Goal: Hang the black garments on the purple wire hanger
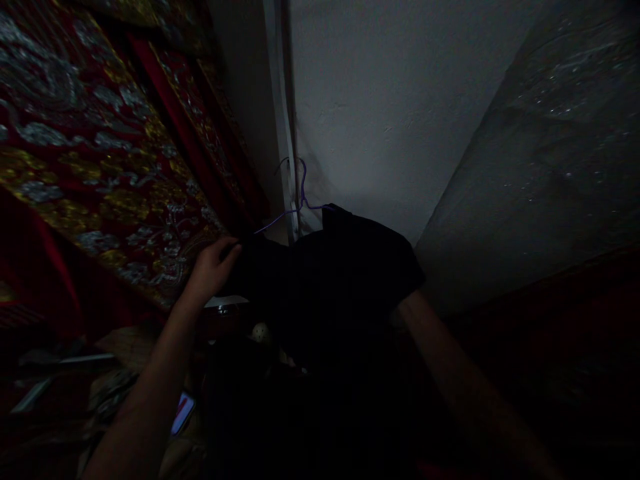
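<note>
A dark garment (340, 280) hangs on a purple wire hanger (301, 193) hooked near a white strip in the wall corner. My left hand (215, 267) pinches the garment's left shoulder edge, fingers closed on the cloth. My right forearm (450, 373) reaches in from the lower right. My right hand is hidden behind or inside the garment's right side, so its fingers do not show.
A red cloth with gold and silver embroidery (100, 153) hangs at the left. A pale wall (390, 100) is behind the hanger. A grey speckled fabric (550, 153) hangs at the right. A phone with a lit screen (183, 412) and clutter lie below left.
</note>
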Tool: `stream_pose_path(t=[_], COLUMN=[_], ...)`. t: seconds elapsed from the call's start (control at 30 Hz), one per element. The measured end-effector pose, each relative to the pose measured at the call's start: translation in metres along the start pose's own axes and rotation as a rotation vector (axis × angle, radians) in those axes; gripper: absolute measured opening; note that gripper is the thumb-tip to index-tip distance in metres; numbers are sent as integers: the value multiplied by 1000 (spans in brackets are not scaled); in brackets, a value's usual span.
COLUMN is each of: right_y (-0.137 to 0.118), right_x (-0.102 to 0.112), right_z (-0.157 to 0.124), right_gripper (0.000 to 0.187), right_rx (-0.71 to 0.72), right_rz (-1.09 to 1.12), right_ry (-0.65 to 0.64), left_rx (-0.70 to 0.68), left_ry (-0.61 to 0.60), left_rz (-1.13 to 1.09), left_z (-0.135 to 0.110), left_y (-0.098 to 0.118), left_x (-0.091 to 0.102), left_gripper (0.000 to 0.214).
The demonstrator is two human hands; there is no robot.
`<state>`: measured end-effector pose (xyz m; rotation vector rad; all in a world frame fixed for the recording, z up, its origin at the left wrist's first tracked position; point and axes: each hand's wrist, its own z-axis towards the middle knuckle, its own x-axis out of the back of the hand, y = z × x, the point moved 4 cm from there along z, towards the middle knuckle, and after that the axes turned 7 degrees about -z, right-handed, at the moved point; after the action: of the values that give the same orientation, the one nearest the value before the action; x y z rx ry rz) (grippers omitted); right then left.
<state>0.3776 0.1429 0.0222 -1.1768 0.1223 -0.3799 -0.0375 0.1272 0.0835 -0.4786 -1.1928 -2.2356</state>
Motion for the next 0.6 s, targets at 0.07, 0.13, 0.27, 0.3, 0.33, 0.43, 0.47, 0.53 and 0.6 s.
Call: stream_pose_path(t=[0.07, 0.13, 0.27, 0.3, 0.33, 0.43, 0.47, 0.53, 0.6], right_y=[-8, -23, -62, -69, -75, -83, -86, -94, -109], right_x=[8, 16, 35, 38, 40, 42, 40, 27, 0], right_z=[-1, 0, 3, 0, -6, -38, -53, -85, -116], right_gripper=[60, 53, 39, 36, 33, 29, 29, 33, 32], right_rx=[-69, -123, -70, -56, -50, -48, -39, 19, 155], right_rz=[62, 75, 43, 59, 80, 131, 137, 116, 60], right_ry=[-32, -59, 76, 122, 162, 262, 253, 91, -302], left_rx=[-8, -41, -185, -230, -265, -232, -163, 44, 266], left_ry=[50, 124, 297, 347, 391, 369, 279, 10, -241], left_rz=[30, 49, 27, 17, 5, -139, -246, -510, -735], left_z=[-1, 1, 8, 7, 6, -3, -6, -14, -29], left_y=[-2, 7, 47, 60, 71, 98, 103, 107, 108], left_x=[1, 2, 3, 4, 6, 3, -1, -17, -32], left_gripper=[35, 31, 27, 27, 26, 28, 33, 47, 57])
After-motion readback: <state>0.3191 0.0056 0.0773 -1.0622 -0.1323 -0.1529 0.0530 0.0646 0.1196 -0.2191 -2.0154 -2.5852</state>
